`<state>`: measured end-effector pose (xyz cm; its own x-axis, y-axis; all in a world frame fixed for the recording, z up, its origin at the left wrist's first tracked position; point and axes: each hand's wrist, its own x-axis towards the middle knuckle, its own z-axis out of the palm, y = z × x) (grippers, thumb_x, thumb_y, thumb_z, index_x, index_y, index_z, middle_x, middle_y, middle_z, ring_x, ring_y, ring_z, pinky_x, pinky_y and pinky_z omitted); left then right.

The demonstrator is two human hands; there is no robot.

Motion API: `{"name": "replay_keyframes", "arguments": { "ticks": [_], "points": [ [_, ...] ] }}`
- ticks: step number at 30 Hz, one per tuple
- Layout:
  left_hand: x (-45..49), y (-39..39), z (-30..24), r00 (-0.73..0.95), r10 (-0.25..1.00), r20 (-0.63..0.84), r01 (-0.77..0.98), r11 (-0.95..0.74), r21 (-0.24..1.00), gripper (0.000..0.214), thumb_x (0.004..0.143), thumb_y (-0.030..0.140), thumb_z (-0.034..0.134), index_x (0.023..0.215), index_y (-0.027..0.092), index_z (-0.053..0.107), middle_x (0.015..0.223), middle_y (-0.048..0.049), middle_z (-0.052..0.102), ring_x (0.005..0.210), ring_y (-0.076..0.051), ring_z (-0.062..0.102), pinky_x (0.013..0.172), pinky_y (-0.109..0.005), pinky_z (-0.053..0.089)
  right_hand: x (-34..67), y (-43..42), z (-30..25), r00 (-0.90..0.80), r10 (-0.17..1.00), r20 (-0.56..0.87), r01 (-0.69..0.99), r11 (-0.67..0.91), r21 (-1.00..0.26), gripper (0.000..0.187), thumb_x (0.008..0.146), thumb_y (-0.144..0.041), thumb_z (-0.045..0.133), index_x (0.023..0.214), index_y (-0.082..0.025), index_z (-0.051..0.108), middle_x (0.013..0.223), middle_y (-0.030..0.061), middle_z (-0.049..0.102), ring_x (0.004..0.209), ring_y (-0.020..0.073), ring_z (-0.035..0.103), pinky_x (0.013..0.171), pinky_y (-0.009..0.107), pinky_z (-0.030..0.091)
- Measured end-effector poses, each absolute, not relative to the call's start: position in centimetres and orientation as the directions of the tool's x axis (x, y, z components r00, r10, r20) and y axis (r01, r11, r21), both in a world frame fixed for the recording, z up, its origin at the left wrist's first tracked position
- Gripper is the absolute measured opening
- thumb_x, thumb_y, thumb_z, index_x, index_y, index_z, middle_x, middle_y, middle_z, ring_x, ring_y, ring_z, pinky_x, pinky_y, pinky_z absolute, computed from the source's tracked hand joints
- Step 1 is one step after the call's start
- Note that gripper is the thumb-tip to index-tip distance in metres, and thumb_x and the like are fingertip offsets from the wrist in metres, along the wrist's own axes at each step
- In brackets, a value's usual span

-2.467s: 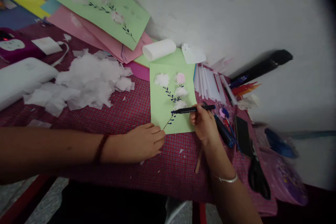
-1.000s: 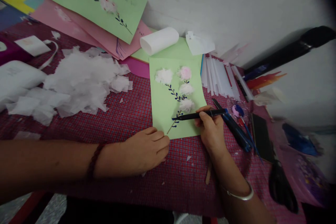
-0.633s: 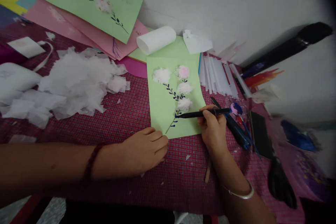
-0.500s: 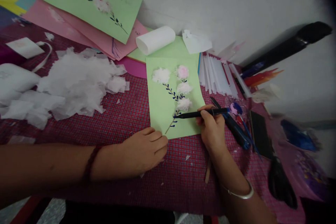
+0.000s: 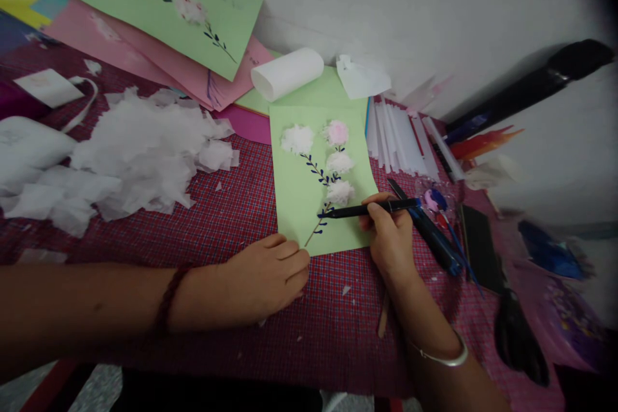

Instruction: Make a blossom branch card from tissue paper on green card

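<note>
A small green card (image 5: 299, 199) lies on the red checked cloth (image 5: 232, 212). It carries several white and pink tissue flowers (image 5: 338, 161) on a stem with dark blue leaves. My right hand (image 5: 389, 241) is closed on a black marker (image 5: 369, 209), whose tip touches the stem near the lowest flower. My left hand (image 5: 263, 277) rests flat on the cloth, its fingertips on the card's lower left corner, fingers loosely together and holding nothing.
A heap of white tissue scraps (image 5: 140, 154) lies to the left. Large green and pink sheets (image 5: 159, 6), a white paper roll (image 5: 287, 74), white strips (image 5: 400, 141), pens (image 5: 434, 238) and black scissors (image 5: 519, 335) crowd the back and right by the wall.
The marker tip has shifted a little along the lower stem, where more blue leaves show. My left hand has kept still on the card's corner. The view has drifted slightly.
</note>
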<state>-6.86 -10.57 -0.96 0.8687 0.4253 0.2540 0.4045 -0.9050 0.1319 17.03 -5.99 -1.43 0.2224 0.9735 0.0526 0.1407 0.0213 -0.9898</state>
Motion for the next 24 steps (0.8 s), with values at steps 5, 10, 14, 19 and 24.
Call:
{"name": "replay_keyframes", "arguments": {
  "ticks": [5, 10, 14, 19, 24],
  "points": [
    [-6.9, -10.5, -1.0, 0.869, 0.417, 0.268, 0.396, -0.909, 0.13, 0.009, 0.086, 0.024, 0.064, 0.088, 0.016, 0.062, 0.089, -0.0032, 0.062, 0.08, -0.019, 0.052, 0.073, -0.033, 0.04, 17.0, -6.0, -1.5, 0.221, 0.974, 0.054, 0.169, 0.016, -0.985, 0.004, 0.079, -0.024, 0.059, 0.077, -0.022, 0.062, 0.051, -0.0039, 0.052, 0.046, 0.0128, 0.046, 0.045, 0.028, 0.035],
    [-6.9, -10.5, -0.9, 0.866, 0.419, 0.271, 0.399, -0.908, 0.128, 0.01, 0.086, 0.024, 0.065, 0.09, 0.016, 0.063, 0.09, -0.0031, 0.062, 0.08, -0.018, 0.053, 0.073, -0.033, 0.041, 16.9, -6.0, -1.3, 0.231, 0.972, 0.036, 0.15, 0.001, -0.989, 0.004, 0.078, -0.024, 0.06, 0.075, -0.022, 0.061, 0.049, -0.005, 0.051, 0.045, 0.0125, 0.045, 0.044, 0.027, 0.032],
    [-6.9, -10.5, -0.8, 0.868, 0.417, 0.271, 0.398, -0.909, 0.124, 0.01, 0.086, 0.024, 0.066, 0.089, 0.016, 0.063, 0.089, -0.0032, 0.062, 0.08, -0.018, 0.053, 0.073, -0.032, 0.041, 17.0, -5.9, -1.3, 0.255, 0.967, 0.028, 0.07, 0.01, -0.998, 0.005, 0.077, -0.023, 0.059, 0.073, -0.02, 0.061, 0.048, -0.005, 0.05, 0.044, 0.0115, 0.043, 0.044, 0.027, 0.03],
    [-6.8, -10.4, -0.8, 0.865, 0.411, 0.289, 0.393, -0.911, 0.122, 0.011, 0.087, 0.025, 0.064, 0.09, 0.015, 0.063, 0.088, -0.0036, 0.063, 0.079, -0.018, 0.053, 0.072, -0.033, 0.04, 17.0, -5.9, -1.1, 0.311, 0.949, 0.05, 0.007, 0.05, -0.999, 0.004, 0.076, -0.022, 0.058, 0.072, -0.021, 0.059, 0.049, -0.0053, 0.05, 0.045, 0.0109, 0.043, 0.045, 0.026, 0.03],
    [-6.8, -10.4, -0.7, 0.867, 0.411, 0.283, 0.392, -0.912, 0.124, 0.013, 0.085, 0.026, 0.066, 0.091, 0.015, 0.063, 0.09, -0.0029, 0.063, 0.081, -0.019, 0.053, 0.074, -0.033, 0.04, 16.9, -7.0, -1.1, 0.269, 0.961, 0.056, 0.056, 0.043, -0.998, 0.004, 0.078, -0.023, 0.06, 0.074, -0.022, 0.061, 0.051, -0.0047, 0.051, 0.046, 0.0121, 0.044, 0.045, 0.027, 0.033]
  ]
}}
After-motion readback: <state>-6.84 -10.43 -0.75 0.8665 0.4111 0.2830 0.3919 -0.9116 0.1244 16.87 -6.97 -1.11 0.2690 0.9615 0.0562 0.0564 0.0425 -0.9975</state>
